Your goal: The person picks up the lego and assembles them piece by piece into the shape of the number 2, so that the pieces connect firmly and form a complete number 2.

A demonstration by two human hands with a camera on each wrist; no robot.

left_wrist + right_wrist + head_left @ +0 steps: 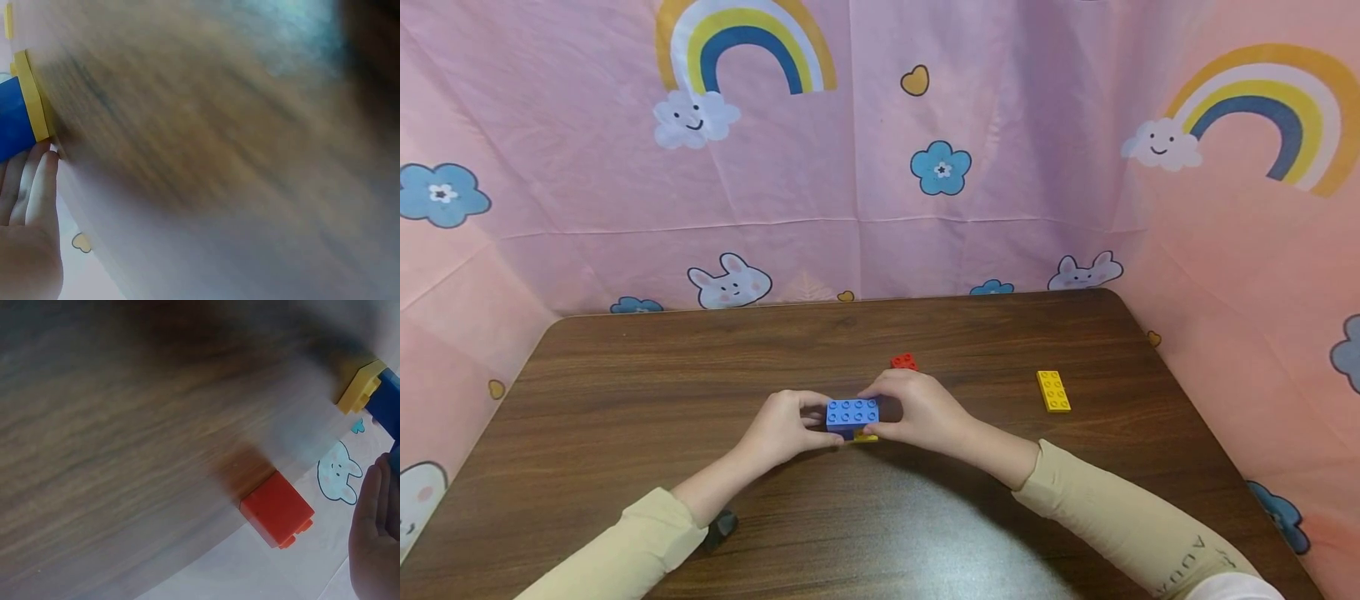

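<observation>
Left hand (781, 429): fingers grasping brick stack (852, 412), left end
Right hand (925, 414): fingers pinching stack's right end
Brick stack: studded blue over darker blue — yellow base, on wood-grained bench (700, 358)
Red brick (275, 509): blocky, beyond right hand
Yellow brick (1054, 392): oblong, studded — right

I see what looks like a small play corner: pink cloth (1037, 92) printed with rainbows (745, 35), rabbit faces (730, 286) and blue flowers (942, 169) hangs on three sides of a wood-grain table (662, 383), and toy bricks (1053, 392) sit on it. Whether a home or a studio surrounds it, my views cannot tell me.
</observation>
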